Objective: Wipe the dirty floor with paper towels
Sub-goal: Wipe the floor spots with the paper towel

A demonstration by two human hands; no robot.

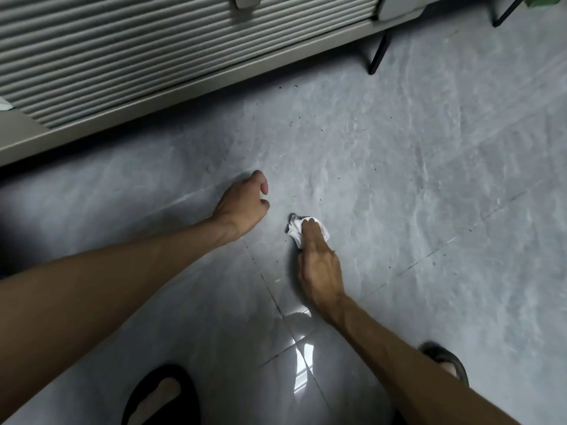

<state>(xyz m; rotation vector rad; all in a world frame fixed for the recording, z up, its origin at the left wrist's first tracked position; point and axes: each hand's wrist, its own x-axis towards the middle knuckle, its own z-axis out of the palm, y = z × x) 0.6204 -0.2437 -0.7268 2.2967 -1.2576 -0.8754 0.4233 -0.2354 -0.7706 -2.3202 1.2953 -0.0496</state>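
A crumpled white paper towel (295,229) lies on the grey tiled floor (399,185) near the middle of the view. My right hand (317,262) presses down on it, fingers stretched over the wad and covering most of it. My left hand (247,205) hovers just left of the towel with its fingers curled in and nothing in it. Small dark specks of dirt (306,118) are scattered over the tiles beyond the towel, toward the cabinet, and more lie to the right.
A grey cabinet with a ribbed front (122,56) and a pale base rail runs along the far left. Thin black furniture legs (379,53) stand at the upper right. My feet in dark sandals (159,397) are at the bottom edge.
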